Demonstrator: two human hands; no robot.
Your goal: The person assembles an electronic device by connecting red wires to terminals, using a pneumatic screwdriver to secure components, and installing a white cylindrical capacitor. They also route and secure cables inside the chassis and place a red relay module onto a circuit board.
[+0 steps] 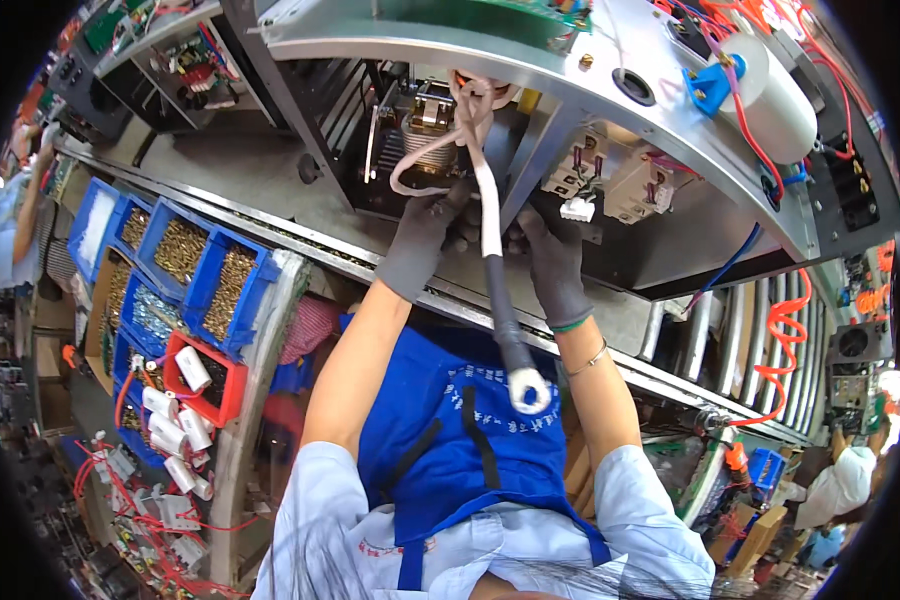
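Note:
Both my hands wear dark grey gloves and reach to the lower edge of an open metal machine chassis [370,45]. My left hand [420,240] is closed with bent fingers below a copper-wound coil [430,140]. Opposite it, my right hand [555,262] is also closed, beside the chassis's upright metal divider [542,155]. What the fingertips grip is hidden. Between the hands hangs a thick cable [490,220], white above and black-sleeved below. Its end carries a ring terminal [527,392] over my blue apron [470,410].
White connector blocks [635,190] sit inside the chassis on the right. A white cylinder [770,95] with red wires is on top. At left stand blue bins [225,290] of screws and a red bin [208,392]. A roller conveyor [760,340] and a coiled red hose [785,345] lie right.

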